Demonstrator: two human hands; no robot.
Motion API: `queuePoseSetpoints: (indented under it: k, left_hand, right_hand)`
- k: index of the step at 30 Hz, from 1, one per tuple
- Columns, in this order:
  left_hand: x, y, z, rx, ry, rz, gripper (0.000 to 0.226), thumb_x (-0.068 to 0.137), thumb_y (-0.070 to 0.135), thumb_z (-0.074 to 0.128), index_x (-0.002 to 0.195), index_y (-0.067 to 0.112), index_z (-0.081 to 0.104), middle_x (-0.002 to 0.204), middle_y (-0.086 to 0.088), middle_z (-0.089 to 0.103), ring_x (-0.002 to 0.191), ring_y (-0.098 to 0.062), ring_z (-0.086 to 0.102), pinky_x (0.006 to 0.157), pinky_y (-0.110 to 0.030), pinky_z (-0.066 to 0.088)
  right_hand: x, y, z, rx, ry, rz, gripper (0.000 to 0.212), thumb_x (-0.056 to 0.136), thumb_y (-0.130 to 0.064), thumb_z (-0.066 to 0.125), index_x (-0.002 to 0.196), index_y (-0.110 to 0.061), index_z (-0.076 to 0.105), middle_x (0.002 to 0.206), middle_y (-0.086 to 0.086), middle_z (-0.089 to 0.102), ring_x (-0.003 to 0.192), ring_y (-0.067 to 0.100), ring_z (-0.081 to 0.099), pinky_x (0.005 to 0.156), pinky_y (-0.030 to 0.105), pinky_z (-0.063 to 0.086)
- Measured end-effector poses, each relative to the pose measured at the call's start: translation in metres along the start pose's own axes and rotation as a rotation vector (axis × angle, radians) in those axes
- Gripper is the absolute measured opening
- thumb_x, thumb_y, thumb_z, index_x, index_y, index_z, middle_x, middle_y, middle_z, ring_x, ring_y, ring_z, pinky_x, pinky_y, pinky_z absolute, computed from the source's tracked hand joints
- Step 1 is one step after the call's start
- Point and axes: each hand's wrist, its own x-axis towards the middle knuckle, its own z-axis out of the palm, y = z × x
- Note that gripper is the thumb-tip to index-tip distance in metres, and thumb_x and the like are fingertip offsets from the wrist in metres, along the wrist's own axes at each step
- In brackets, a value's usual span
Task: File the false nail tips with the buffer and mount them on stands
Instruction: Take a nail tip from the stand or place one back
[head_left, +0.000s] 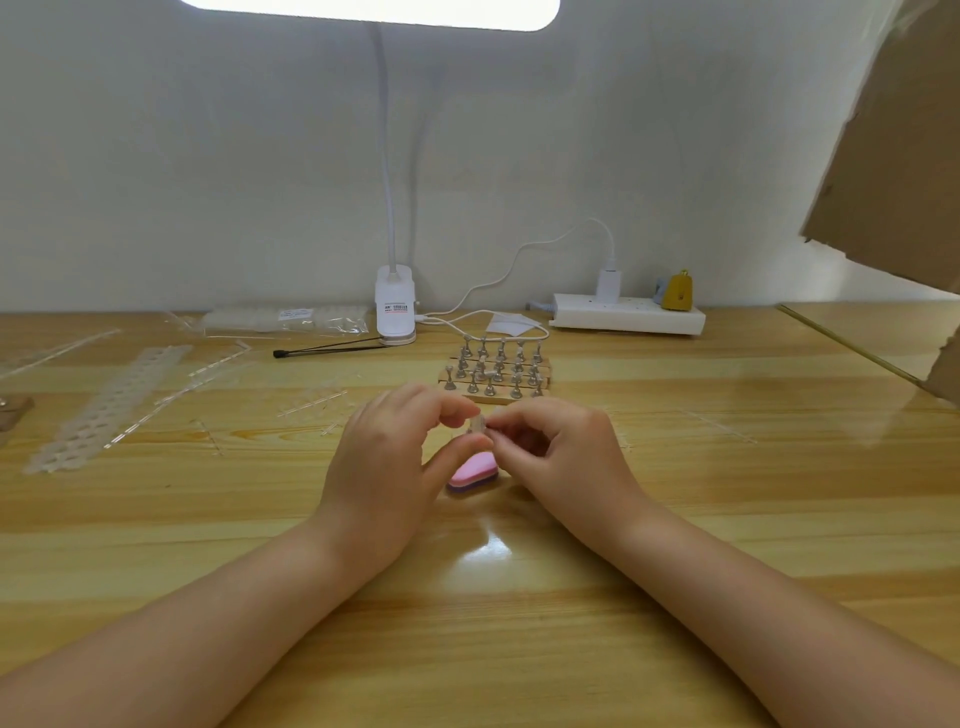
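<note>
Where both hands meet above the tabletop (571, 597), one clear nail tip (477, 425) sits between them, just in front of the rack of stands (497, 370).

- Nail tip: small, see-through, thin plastic. Likely near weightless, springy, prone to flick out of a loose hold or crease under a hard squeeze. Best taken by its side edges, with the surface left free for filing.
- Left hand (387, 467): grip pinching the nail tip between thumb and forefinger.
- Right hand (558, 447): fingers curled in at the tip's other side; grip appears to pinch it as well, though the contact is too small to read with certainty.
- Buffer (474, 472): pink over purple, lying flat on the tabletop beneath the hands, held by neither. Probably foam-cored, light, slightly yielding; take by the long sides.
- Stands: small metal pegs upright on wooden bars; most tops look bare.
- Strip (104, 410) of further tips: well apart, far left.
</note>
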Motion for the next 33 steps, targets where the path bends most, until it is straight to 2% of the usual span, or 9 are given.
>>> queuePoseSetpoints:
  k: [6, 13, 19, 24, 29, 33]
  left_hand:
    - [-0.0003, -0.001, 0.0001, 0.01, 0.0, -0.024, 0.036, 0.084, 0.05, 0.058, 0.095, 0.018, 0.069, 0.089, 0.008, 0.065, 0.082, -0.013, 0.057, 0.076, -0.04, 0.047]
    - [-0.0001, -0.0003, -0.0005, 0.012, -0.02, -0.025, 0.035, 0.082, 0.049, 0.058, 0.094, 0.018, 0.07, 0.088, 0.009, 0.064, 0.082, -0.014, 0.056, 0.076, -0.04, 0.046]
    - [0.0004, -0.0026, -0.0011, -0.02, -0.016, -0.031, 0.029, 0.08, 0.043, 0.062, 0.093, 0.02, 0.073, 0.085, 0.011, 0.065, 0.08, -0.013, 0.057, 0.076, -0.042, 0.046]
    - [0.0008, -0.0018, -0.0023, -0.097, 0.0, -0.058, 0.031, 0.075, 0.047, 0.064, 0.093, 0.025, 0.076, 0.083, 0.02, 0.063, 0.083, -0.012, 0.059, 0.078, -0.045, 0.047]
    - [0.0002, -0.0014, -0.001, -0.112, 0.011, -0.055, 0.029, 0.075, 0.043, 0.067, 0.095, 0.024, 0.076, 0.085, 0.017, 0.066, 0.083, -0.013, 0.061, 0.078, -0.048, 0.048]
    - [-0.0015, 0.0006, -0.0007, -0.11, 0.04, -0.088, 0.037, 0.074, 0.049, 0.073, 0.102, 0.023, 0.072, 0.088, 0.014, 0.068, 0.077, -0.008, 0.063, 0.074, -0.041, 0.052]
  right_hand:
    - [-0.0002, 0.0007, 0.0004, -0.026, 0.022, -0.054, 0.012, 0.082, -0.007, 0.073, 0.092, -0.015, 0.076, 0.078, -0.004, 0.07, 0.072, 0.008, 0.062, 0.068, 0.025, 0.05]
    - [-0.0002, 0.0005, 0.0, -0.058, 0.018, -0.109, 0.014, 0.082, -0.005, 0.073, 0.094, -0.011, 0.076, 0.08, -0.007, 0.069, 0.073, 0.004, 0.06, 0.07, 0.021, 0.049]
    - [-0.0005, 0.0028, -0.0006, -0.053, -0.01, -0.169, 0.012, 0.083, -0.001, 0.07, 0.092, -0.007, 0.075, 0.078, 0.0, 0.067, 0.072, 0.013, 0.061, 0.067, 0.033, 0.052]
    - [-0.0008, 0.0045, -0.0024, -0.085, -0.02, -0.23, 0.011, 0.083, 0.0, 0.068, 0.091, -0.006, 0.074, 0.077, -0.002, 0.064, 0.069, 0.009, 0.056, 0.063, 0.024, 0.048]
    - [-0.0013, 0.004, -0.0014, -0.121, -0.011, -0.224, 0.011, 0.083, -0.001, 0.069, 0.091, -0.007, 0.073, 0.078, 0.0, 0.066, 0.071, 0.01, 0.058, 0.066, 0.024, 0.05]
    - [0.0002, 0.0013, -0.0002, -0.129, 0.01, -0.176, 0.008, 0.084, -0.004, 0.071, 0.091, -0.008, 0.072, 0.08, -0.011, 0.06, 0.07, -0.003, 0.051, 0.069, 0.012, 0.043]
